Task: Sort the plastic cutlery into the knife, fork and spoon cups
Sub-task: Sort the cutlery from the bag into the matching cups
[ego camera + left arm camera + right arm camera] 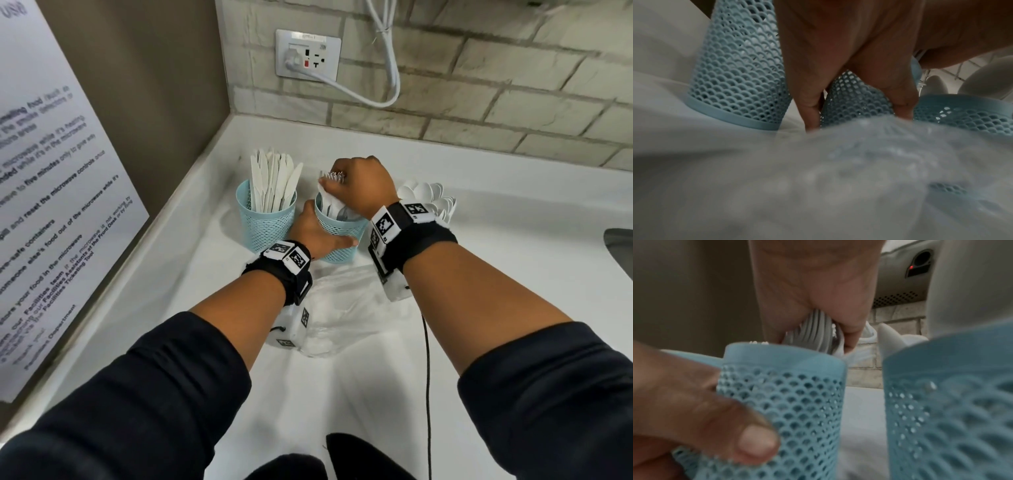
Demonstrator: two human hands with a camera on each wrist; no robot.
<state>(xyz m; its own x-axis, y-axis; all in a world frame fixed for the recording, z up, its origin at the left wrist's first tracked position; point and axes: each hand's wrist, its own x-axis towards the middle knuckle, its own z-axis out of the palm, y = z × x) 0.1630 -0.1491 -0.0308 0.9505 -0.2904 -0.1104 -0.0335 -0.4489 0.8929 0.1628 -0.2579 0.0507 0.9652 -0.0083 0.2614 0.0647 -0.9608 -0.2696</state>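
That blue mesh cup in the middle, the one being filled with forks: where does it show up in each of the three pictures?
Head: the middle cup sits centre frame, right of the knife cup.
Left wrist: centre, seen between the left hand's fingers, at.
Right wrist: lower centre, at.
Shared landmark: the left hand holding it.

Cups [337, 236] are showing pale blue with a fish-scale mesh pattern; knives [274, 181] and bench [496, 274] are reading white. Wristbands [416, 240] are showing black, with black-and-white square tags [388, 222].
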